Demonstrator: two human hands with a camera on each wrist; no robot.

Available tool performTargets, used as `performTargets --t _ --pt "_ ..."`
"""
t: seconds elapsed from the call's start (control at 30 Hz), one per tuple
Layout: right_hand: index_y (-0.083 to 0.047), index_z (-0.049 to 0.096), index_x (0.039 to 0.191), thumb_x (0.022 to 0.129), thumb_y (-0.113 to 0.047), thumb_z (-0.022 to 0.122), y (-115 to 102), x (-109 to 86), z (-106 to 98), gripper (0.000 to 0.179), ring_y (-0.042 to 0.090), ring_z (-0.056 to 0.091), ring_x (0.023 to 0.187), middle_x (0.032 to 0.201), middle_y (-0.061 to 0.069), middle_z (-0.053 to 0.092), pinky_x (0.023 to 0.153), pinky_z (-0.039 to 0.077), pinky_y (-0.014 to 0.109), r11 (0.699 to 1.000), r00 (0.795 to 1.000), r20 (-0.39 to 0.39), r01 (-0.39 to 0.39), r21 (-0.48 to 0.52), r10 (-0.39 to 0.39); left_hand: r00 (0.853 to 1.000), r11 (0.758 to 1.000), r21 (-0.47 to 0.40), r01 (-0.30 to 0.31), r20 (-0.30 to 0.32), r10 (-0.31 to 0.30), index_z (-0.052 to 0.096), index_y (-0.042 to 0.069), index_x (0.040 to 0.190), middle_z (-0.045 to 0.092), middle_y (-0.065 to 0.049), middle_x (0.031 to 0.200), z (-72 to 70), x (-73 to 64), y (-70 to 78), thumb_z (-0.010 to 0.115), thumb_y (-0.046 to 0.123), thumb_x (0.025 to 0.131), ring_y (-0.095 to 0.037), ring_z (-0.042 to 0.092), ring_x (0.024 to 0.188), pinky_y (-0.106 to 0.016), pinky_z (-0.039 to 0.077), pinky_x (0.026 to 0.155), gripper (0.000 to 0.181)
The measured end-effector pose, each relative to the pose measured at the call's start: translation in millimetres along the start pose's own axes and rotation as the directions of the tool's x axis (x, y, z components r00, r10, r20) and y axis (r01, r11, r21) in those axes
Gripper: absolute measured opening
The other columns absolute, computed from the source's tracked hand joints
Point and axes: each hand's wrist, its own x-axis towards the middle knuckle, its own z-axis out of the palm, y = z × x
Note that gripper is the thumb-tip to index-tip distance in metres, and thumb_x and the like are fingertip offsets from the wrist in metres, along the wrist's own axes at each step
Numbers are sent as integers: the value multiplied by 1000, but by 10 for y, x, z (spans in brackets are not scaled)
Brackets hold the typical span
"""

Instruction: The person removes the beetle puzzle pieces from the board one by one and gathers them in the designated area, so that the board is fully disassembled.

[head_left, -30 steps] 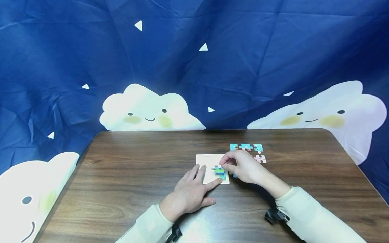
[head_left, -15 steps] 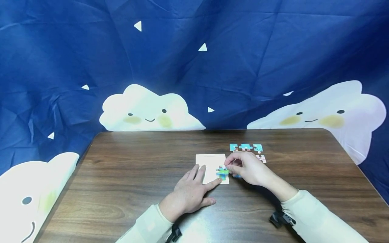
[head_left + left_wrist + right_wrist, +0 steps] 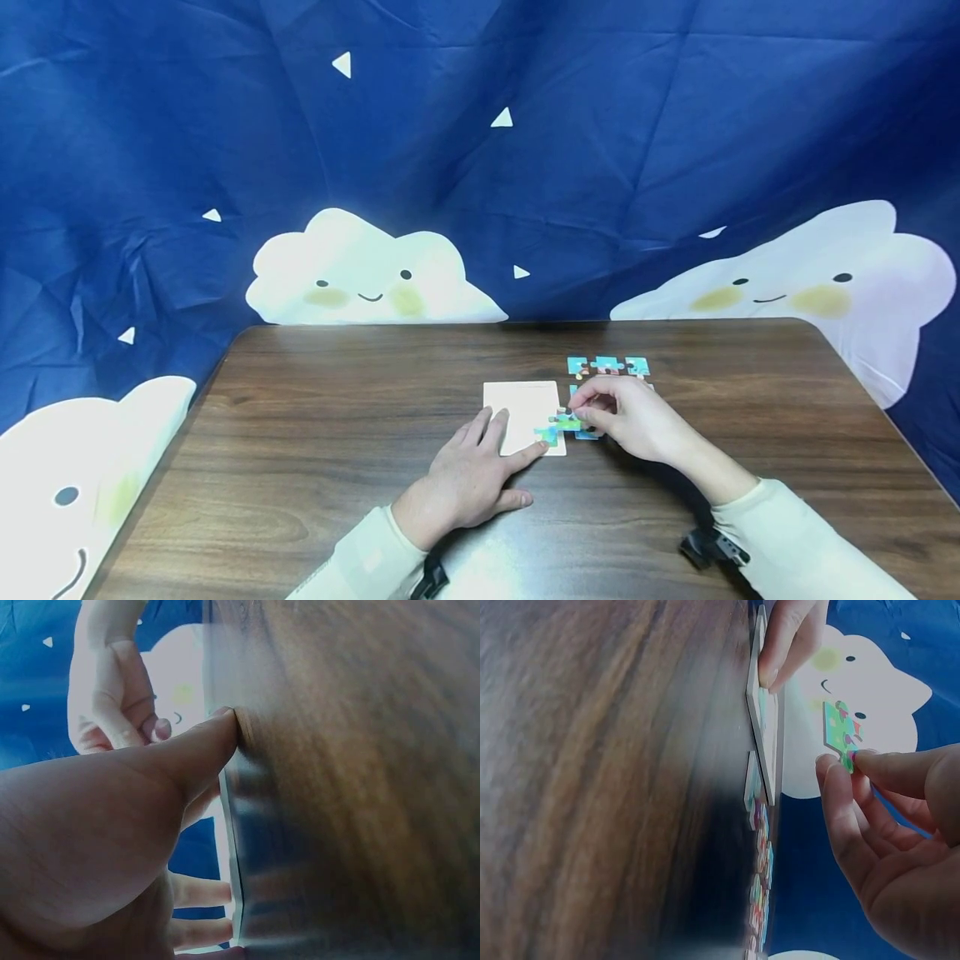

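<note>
A shallow white puzzle board lies on the wooden table. My left hand rests over its front left side with fingers spread, and one fingertip touches a blue-green puzzle piece in the board's front right corner. Between thumb and fingertips, my right hand pinches a green puzzle piece. In the right wrist view that piece is raised clear of the board and tilted. The head view places it over the board's right edge. Loose pieces beyond are partly hidden by the right hand.
Several loose puzzle pieces lie in rows right of the board. The brown table extends to both sides. Behind it hangs a blue cloth with cloud faces. A black wrist camera sits by the right sleeve.
My right hand has moved right with the green puzzle piece, from above the board to its right edge, uncovering more of the corner piece. My left hand has stayed in place.
</note>
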Motion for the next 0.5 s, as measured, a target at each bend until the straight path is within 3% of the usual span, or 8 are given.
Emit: performTargets --t 0.33,0.5 --pt "-9 77 104 100 -4 74 107 -83 -52 7 13 69 67 95 2 76 64 57 27 998 1000 -10 -20 59 21 1000 1000 -10 -7 -3 7 36 53 165 37 -18 170 -4 2 1 55 71 102 -40 40 157 -48 42 124 68" --pt "-8 77 104 99 -3 75 158 -122 -71 8 12 67 66 88 1 75 62 56 26 998 999 -13 -34 56 35 1000 1000 -16 -5 1 5 36 53 165 36 -18 170 -8 0 0 55 70 102 -40 39 158 -48 41 125 68"
